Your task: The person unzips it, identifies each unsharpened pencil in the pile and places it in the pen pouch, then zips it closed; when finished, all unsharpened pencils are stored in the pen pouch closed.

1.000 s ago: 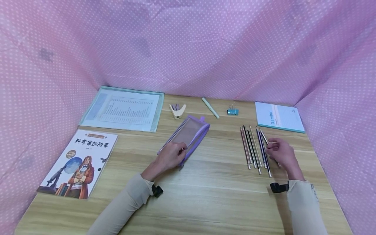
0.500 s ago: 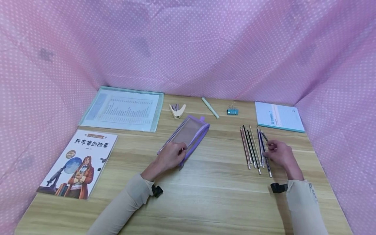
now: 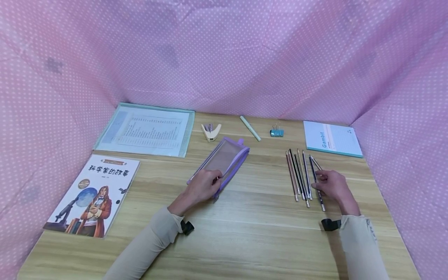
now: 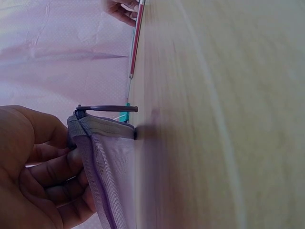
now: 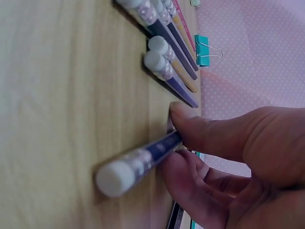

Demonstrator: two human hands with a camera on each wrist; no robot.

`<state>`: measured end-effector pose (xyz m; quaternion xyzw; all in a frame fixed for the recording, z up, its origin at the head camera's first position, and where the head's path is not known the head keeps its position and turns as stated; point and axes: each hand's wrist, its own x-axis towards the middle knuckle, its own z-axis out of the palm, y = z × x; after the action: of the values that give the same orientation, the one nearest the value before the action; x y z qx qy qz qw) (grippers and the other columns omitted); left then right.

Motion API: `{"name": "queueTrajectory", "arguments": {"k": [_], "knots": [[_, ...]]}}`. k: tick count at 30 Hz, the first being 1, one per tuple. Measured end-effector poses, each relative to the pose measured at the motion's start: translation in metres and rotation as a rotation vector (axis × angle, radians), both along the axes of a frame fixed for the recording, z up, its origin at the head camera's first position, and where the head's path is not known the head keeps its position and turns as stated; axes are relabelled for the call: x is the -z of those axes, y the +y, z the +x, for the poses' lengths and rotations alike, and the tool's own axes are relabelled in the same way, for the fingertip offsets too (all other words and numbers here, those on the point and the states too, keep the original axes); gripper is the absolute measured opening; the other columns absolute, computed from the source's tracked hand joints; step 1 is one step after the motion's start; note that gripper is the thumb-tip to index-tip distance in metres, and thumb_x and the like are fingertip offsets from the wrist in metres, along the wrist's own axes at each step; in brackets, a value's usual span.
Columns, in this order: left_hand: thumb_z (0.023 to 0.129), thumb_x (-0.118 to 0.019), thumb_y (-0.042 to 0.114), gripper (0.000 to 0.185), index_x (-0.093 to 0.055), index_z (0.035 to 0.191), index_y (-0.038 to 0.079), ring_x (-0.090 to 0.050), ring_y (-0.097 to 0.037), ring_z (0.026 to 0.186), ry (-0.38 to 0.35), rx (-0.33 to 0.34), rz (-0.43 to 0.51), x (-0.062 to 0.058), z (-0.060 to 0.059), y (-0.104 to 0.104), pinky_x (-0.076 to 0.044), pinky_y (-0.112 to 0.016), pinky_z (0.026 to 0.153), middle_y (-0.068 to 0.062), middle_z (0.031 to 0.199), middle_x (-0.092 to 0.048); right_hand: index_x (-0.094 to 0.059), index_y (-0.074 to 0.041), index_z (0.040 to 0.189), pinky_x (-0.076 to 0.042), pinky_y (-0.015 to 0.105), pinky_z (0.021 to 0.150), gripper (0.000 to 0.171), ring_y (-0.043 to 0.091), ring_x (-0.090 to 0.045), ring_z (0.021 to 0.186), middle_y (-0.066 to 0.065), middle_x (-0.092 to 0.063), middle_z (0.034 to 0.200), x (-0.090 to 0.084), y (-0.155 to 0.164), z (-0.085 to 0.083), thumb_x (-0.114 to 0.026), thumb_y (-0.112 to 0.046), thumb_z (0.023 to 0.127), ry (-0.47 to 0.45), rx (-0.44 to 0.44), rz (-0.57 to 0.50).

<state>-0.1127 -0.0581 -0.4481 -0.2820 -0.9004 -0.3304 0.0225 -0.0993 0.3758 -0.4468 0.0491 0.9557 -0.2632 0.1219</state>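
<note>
In the head view my left hand [image 3: 204, 186] pinches the near end of a purple mesh pencil case [image 3: 220, 157], whose zipped side gapes a little. The left wrist view has that hand's thumb and fingers at the case's corner, beside the dark zipper pull [image 4: 107, 109]. Over on the right, my right hand [image 3: 334, 186] grips a dark blue pencil [image 5: 159, 148] between thumb and fingers, its white eraser end towards me. Another pencil [image 3: 316, 162] runs partly hidden under this hand. Several more pencils [image 5: 169, 40] lie side by side just to the left.
A stapler-like cream tool [image 3: 211, 134], a pale green pen [image 3: 251, 128] and a teal binder clip [image 3: 277, 133] lie along the back. A notebook [image 3: 334, 139] is at back right. On the left are a document folder [image 3: 147, 128] and a book [image 3: 94, 194].
The right hand has shifted slightly left and taken hold of the dark blue pencil, which now lies apart from the group. The neighbouring pencils have moved left. The left hand has stayed put.
</note>
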Motion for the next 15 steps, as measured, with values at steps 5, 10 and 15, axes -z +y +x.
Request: {"name": "queueTrajectory", "arguments": {"k": [5,10,15], "knots": [[0.087,-0.065,0.003,0.009,-0.073,0.087,0.004,-0.052,-0.004,0.056,-0.013,0.001,0.003,-0.0003,0.0001,-0.0001,-0.037,-0.014,0.048,-0.005,0.071,-0.069,-0.056,0.015,0.128,-0.055,0.036,0.069,0.051,0.026,-0.068,0.08,0.028,-0.068,0.103,0.0004,-0.002,-0.0014,-0.072,-0.008,0.085,0.023,-0.026,0.047],[0.087,-0.064,0.003,0.009,-0.073,0.087,0.003,-0.053,-0.005,0.058,-0.012,0.002,0.004,-0.0006,0.0001,-0.0004,-0.038,-0.014,0.049,-0.005,0.072,-0.069,-0.057,0.016,0.124,-0.052,0.03,0.066,0.049,0.026,-0.067,0.08,0.026,-0.068,0.099,-0.0006,-0.0019,-0.0023,-0.072,-0.006,0.084,0.029,-0.028,0.046],[0.087,-0.064,0.003,0.009,-0.073,0.087,0.004,-0.053,-0.005,0.058,0.0,0.001,-0.001,-0.0008,0.0001,-0.0006,-0.038,-0.014,0.05,-0.005,0.072,-0.069,-0.052,0.019,0.128,-0.057,0.029,0.06,0.051,0.02,-0.069,0.073,0.036,-0.065,0.111,-0.0005,-0.0006,-0.0021,-0.068,-0.002,0.085,-0.019,0.004,-0.05]]}}
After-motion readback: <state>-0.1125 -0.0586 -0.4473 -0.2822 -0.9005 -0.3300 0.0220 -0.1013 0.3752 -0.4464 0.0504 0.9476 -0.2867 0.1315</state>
